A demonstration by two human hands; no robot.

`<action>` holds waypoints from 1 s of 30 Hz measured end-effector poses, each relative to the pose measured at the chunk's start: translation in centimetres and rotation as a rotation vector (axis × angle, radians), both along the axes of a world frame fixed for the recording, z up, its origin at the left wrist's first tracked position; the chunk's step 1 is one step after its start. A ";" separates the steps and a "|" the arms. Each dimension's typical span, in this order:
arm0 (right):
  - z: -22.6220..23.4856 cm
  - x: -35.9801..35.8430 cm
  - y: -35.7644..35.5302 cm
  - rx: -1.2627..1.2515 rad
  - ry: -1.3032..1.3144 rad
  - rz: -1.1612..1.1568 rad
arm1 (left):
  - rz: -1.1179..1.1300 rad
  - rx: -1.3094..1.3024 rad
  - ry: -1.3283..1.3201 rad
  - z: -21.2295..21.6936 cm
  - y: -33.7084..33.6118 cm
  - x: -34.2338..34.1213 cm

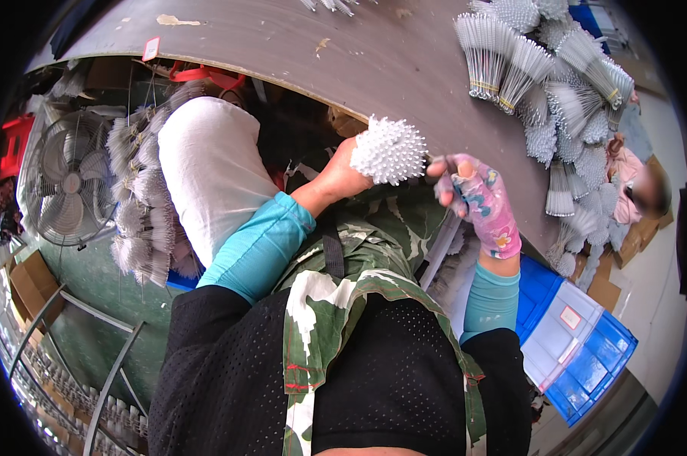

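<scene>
A bundle of thin sticks with white bead-like tips [390, 150] is in my left hand [342, 172], above my lap near the table's edge. My left fingers wrap round it from the left, partly hidden behind the tips. Just right of the bundle is my right hand [476, 199], in a pink flowered fingerless glove. Its fingers are curled toward the thumb, close to the bundle's right side. Whatever lies between those fingertips is too small to make out. A camouflage apron [381, 239] covers my lap below both hands.
A brown table [343, 57] spans the far side, with many similar bundles [503, 57] heaped at its right. More bundles [142, 197] hang at left beside a standing fan [71, 182]. Blue bins [587, 365] stand at right; a metal frame [108, 380] is lower left. Another person [628, 178] is far right.
</scene>
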State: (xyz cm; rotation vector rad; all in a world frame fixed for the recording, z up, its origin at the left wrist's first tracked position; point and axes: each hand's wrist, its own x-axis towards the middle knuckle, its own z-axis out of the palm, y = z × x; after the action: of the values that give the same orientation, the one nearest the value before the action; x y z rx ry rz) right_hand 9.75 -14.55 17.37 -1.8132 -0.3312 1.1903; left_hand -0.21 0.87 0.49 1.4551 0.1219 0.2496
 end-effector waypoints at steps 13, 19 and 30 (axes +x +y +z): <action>-3.3 1.0 2.2 0.389 0.080 0.217 | -0.398 0.342 -0.125 -1.4 1.0 0.0; -4.3 -0.2 1.5 0.409 0.023 -0.112 | -0.230 -0.336 0.021 3.4 1.0 -0.6; -6.7 -1.8 1.6 0.561 -0.132 -0.283 | -0.030 -0.557 0.083 3.0 0.3 -1.3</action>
State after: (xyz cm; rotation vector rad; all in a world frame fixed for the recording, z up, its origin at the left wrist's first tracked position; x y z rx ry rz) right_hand 7.91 -12.94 10.70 -1.3891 -0.4195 0.6918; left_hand -1.54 1.18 3.49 0.9120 0.2180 0.1165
